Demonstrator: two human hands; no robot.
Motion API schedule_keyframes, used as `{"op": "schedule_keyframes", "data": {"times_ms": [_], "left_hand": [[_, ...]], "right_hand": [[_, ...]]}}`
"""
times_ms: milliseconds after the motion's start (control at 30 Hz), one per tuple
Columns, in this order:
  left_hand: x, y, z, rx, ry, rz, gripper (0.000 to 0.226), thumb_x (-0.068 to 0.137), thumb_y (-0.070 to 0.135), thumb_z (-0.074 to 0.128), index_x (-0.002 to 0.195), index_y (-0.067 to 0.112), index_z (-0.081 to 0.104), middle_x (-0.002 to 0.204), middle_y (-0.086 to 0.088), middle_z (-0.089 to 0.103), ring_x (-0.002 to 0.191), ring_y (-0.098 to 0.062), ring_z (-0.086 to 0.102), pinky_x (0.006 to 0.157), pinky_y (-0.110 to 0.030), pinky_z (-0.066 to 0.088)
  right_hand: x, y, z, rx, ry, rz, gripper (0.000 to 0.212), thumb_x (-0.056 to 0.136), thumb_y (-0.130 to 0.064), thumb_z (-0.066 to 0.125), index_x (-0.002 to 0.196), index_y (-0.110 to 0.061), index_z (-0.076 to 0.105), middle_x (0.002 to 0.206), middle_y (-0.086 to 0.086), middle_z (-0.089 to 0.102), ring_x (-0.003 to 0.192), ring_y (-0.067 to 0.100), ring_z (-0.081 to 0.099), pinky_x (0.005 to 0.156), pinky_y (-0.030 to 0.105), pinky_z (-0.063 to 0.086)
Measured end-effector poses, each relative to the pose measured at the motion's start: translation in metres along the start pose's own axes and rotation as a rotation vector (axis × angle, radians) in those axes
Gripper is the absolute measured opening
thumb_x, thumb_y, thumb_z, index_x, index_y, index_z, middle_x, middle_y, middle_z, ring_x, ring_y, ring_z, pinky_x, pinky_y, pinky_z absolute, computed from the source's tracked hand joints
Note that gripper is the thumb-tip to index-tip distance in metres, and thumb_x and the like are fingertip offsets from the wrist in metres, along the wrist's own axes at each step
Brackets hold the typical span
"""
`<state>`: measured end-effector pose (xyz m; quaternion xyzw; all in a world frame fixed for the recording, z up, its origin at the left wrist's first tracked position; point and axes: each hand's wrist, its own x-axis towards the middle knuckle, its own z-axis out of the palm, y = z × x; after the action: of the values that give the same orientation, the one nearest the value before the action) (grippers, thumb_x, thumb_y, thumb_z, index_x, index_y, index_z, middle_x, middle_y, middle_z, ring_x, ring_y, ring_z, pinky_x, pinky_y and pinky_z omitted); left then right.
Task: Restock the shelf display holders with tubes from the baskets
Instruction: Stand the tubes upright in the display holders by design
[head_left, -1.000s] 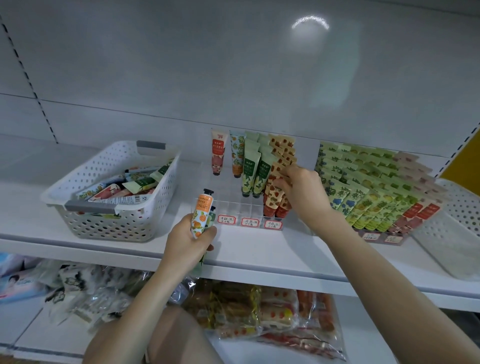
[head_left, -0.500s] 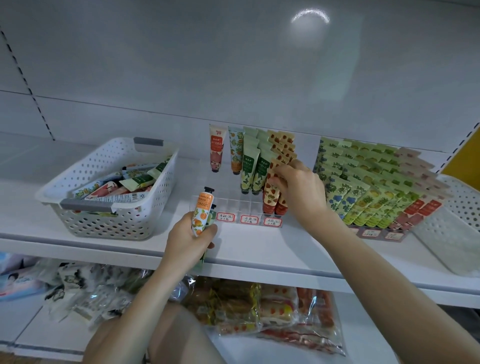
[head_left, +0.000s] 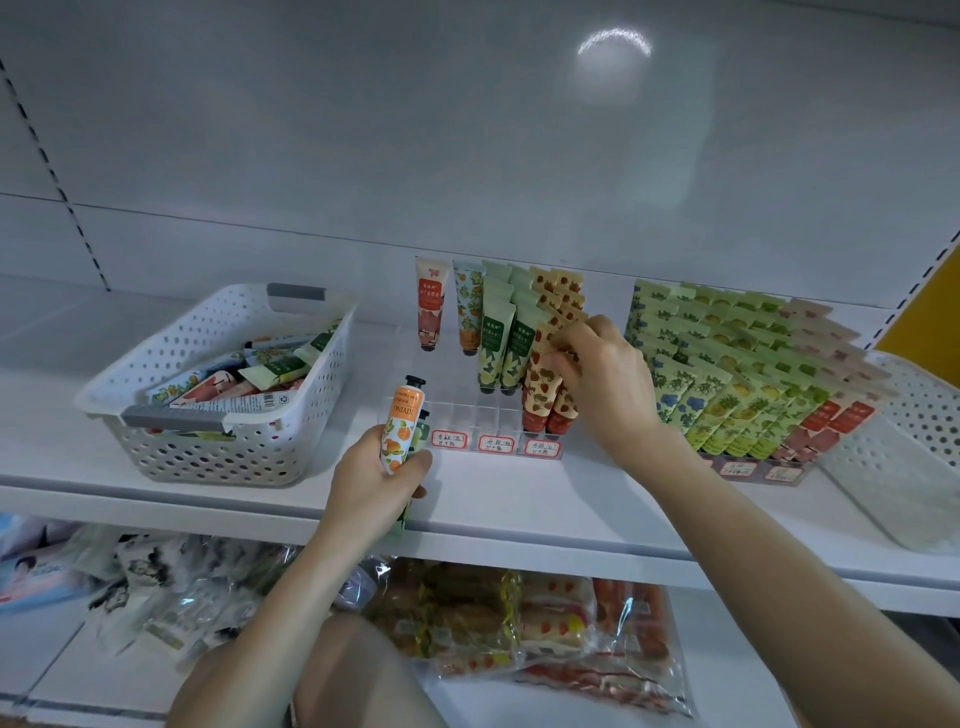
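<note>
Head view: left hand (head_left: 374, 483) grips orange tube (head_left: 402, 428); right hand (head_left: 608, 395) pinches strawberry tube (head_left: 540, 387) in clear holder (head_left: 470, 415).

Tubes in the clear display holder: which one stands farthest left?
The coral-red tube at the back of the clear plastic display holder, cap down; the teal-and-orange flowered tube stands just to its right.
</note>
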<state>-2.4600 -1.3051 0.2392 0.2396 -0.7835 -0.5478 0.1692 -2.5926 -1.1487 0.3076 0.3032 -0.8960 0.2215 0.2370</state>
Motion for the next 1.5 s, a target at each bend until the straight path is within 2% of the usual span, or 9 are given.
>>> {"op": "schedule_keyframes", "data": {"times_ms": [167,267,400,567,900,1067,1200,1267,1500], "left_hand": [[-0.002,0.003,-0.001,-0.033,0.001,-0.005,0.016,0.09,0.021,0.058,0.105,0.017,0.053,0.09,-0.004,0.065,0.067,-0.004,0.061,0.053,-0.011,0.037],[-0.005,0.008,-0.001,-0.146,0.001,-0.021,0.02,0.087,0.022,0.062,0.104,0.019,0.052,0.093,-0.002,0.065,0.066,-0.008,0.065,0.057,-0.016,0.041],[-0.009,0.016,-0.002,-0.341,-0.022,-0.041,0.023,0.083,0.019,0.068,0.102,0.019,0.056,0.094,-0.002,0.068,0.066,-0.009,0.069,0.066,-0.025,0.052],[-0.014,0.022,-0.009,-0.394,-0.034,0.011,0.023,0.081,0.015,0.07,0.097,0.025,0.058,0.091,-0.002,0.069,0.07,-0.01,0.07,0.059,-0.013,0.049],[-0.02,0.021,-0.021,-0.354,-0.046,0.032,0.031,0.07,0.022,0.08,0.096,0.018,0.064,0.094,-0.008,0.07,0.09,-0.025,0.067,0.086,-0.038,0.052],[-0.019,0.012,-0.032,-0.428,-0.009,-0.025,0.016,0.081,0.01,0.069,0.091,0.017,0.059,0.089,-0.009,0.069,0.082,-0.02,0.069,0.076,-0.033,0.054],[-0.015,0.015,-0.035,-0.532,0.133,0.012,0.017,0.084,0.001,0.063,0.084,0.018,0.059,0.081,0.0,0.064,0.08,-0.015,0.064,0.066,-0.024,0.053],[-0.012,0.018,-0.036,-0.574,0.159,0.027,0.016,0.084,0.001,0.062,0.086,0.017,0.059,0.082,0.0,0.065,0.078,-0.013,0.064,0.064,-0.021,0.055],[-0.008,0.023,-0.037,-0.516,0.202,0.1,0.016,0.085,0.002,0.062,0.084,0.017,0.058,0.079,0.002,0.063,0.07,-0.006,0.063,0.061,-0.015,0.054]], "right_hand": [[-0.002,0.004,0.0,0.09,0.122,-0.012,0.022,0.093,-0.021,0.056,0.103,-0.004,0.066,0.107,0.013,0.06,0.08,0.036,0.061,0.065,0.038,0.05],[-0.012,-0.001,0.01,0.195,0.148,-0.138,0.017,0.089,-0.014,0.061,0.096,0.001,0.066,0.094,0.015,0.063,0.075,0.029,0.062,0.063,0.041,0.054],[-0.023,-0.019,0.027,0.397,0.009,-0.147,0.016,0.088,-0.013,0.061,0.095,0.0,0.067,0.086,0.005,0.063,0.076,0.011,0.052,0.068,0.026,0.048],[-0.016,-0.045,0.02,0.723,-0.177,0.016,0.024,0.093,-0.022,0.054,0.104,-0.004,0.065,0.078,-0.011,0.059,0.066,-0.003,0.057,0.062,0.011,0.047],[-0.012,-0.059,0.012,0.883,-0.469,-0.04,0.012,0.085,-0.014,0.065,0.094,-0.007,0.066,0.078,-0.001,0.065,0.063,-0.001,0.063,0.059,0.012,0.051],[-0.012,-0.045,0.011,1.083,-0.358,0.266,0.009,0.089,-0.015,0.06,0.085,-0.009,0.064,0.075,0.007,0.065,0.059,0.006,0.064,0.06,0.016,0.054],[-0.021,-0.038,0.018,1.189,-0.436,0.458,0.012,0.091,-0.012,0.056,0.094,-0.002,0.063,0.08,0.013,0.066,0.062,0.011,0.067,0.06,0.016,0.055],[-0.027,-0.037,0.02,1.189,-0.513,0.454,0.015,0.091,-0.011,0.055,0.102,-0.002,0.061,0.085,0.012,0.065,0.065,0.012,0.068,0.062,0.017,0.056],[-0.034,-0.032,0.02,1.121,-0.7,0.283,0.009,0.089,-0.009,0.056,0.094,-0.011,0.064,0.083,0.006,0.065,0.069,0.009,0.066,0.066,0.018,0.055]]}}
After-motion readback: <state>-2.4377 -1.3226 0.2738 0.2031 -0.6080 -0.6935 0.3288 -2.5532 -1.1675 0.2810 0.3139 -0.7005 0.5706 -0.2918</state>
